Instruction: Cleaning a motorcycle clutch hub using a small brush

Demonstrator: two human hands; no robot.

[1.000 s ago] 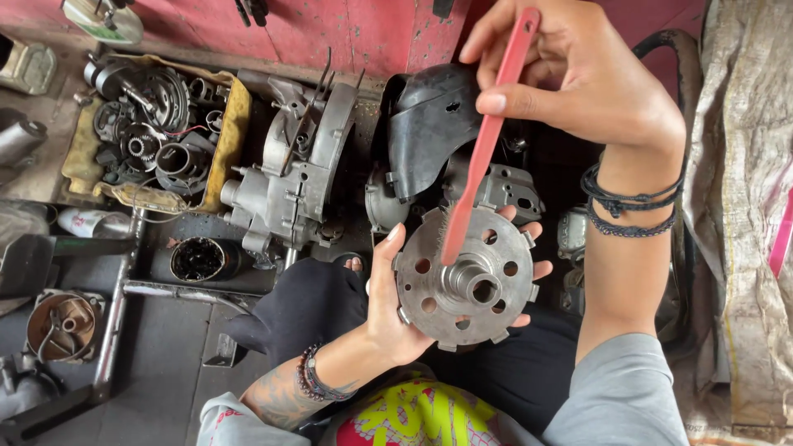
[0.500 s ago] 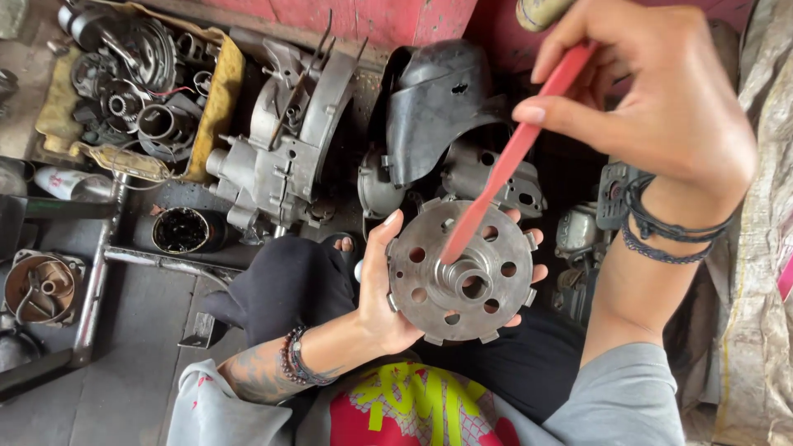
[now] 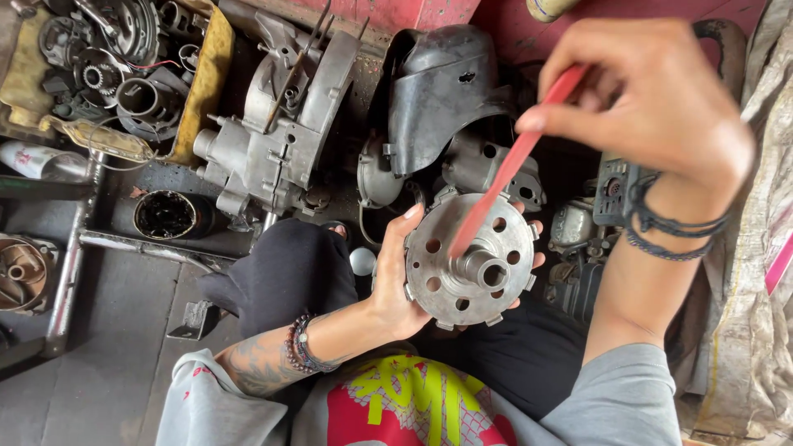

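Right hand [image 3: 652, 107], gripping the red tool [image 3: 504, 177], had drawn nearer; its tip stayed on the hub. Left hand [image 3: 396, 281] still clasped the round metal hub [image 3: 471, 260], unmoved.

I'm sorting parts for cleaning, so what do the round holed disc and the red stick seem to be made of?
The round holed disc with a centre hub, gripped by the left hand, looks like bare cast metal, perhaps aluminium: dull silver-grey, matte, with scuffed faces. The thin red stick in the right hand looks like plastic: even colour, smooth surface, though motion blur leaves that open.
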